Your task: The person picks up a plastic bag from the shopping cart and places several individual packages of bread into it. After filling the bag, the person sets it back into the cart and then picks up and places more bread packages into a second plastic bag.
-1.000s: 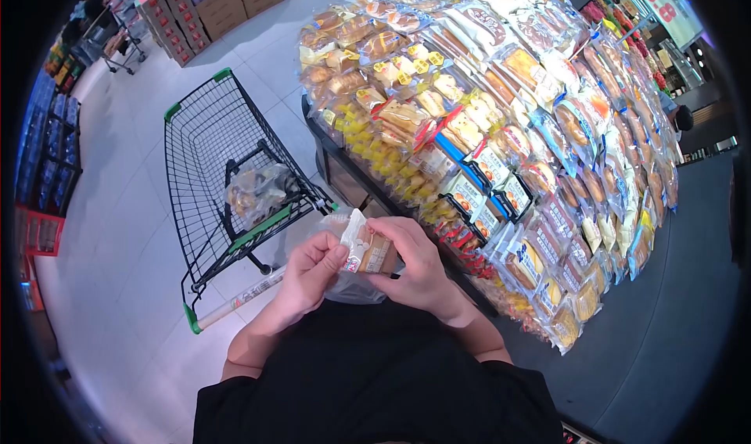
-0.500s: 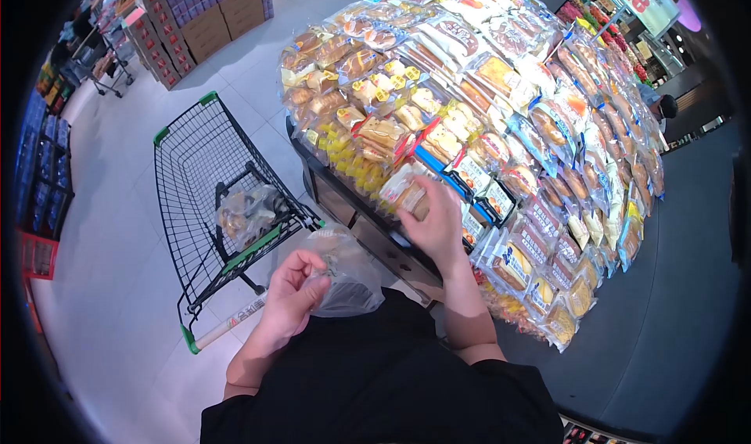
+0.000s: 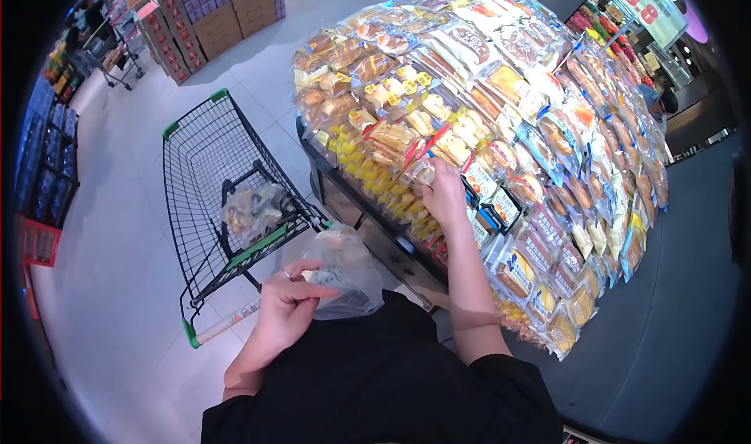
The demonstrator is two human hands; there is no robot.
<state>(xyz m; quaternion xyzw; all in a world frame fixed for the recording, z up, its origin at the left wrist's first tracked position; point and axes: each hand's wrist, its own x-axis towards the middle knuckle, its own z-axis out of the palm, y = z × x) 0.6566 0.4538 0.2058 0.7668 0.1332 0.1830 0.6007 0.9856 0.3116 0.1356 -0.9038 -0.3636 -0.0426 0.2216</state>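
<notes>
My right hand [image 3: 446, 199] reaches into the near left part of the bread display, fingers closed on a clear-wrapped packaged bread [image 3: 418, 176]; its fingertips are partly hidden. Packs of sliced bread [image 3: 393, 137] lie just beyond, and yellow-wrapped small packs [image 3: 361, 162] are to the left. Close to my body, my left hand [image 3: 291, 307] has its fingers curled at the edge of a translucent plastic bag [image 3: 344, 268], which hangs beside it. What is inside the bag is only dimly visible.
A shopping cart [image 3: 205, 150] with green corners stands to my left, holding a clear bag of goods [image 3: 249, 212]. Stacked cartons [image 3: 227, 25] are at the back left. A red basket [image 3: 39, 242] sits at the far left. A 19.8 price sign [image 3: 637, 4] hangs at upper right.
My right hand has moved forward with the packaged bread, from above the display's near edge down among the other packs. My left hand has shifted slightly, its fingers stretching a little more.
</notes>
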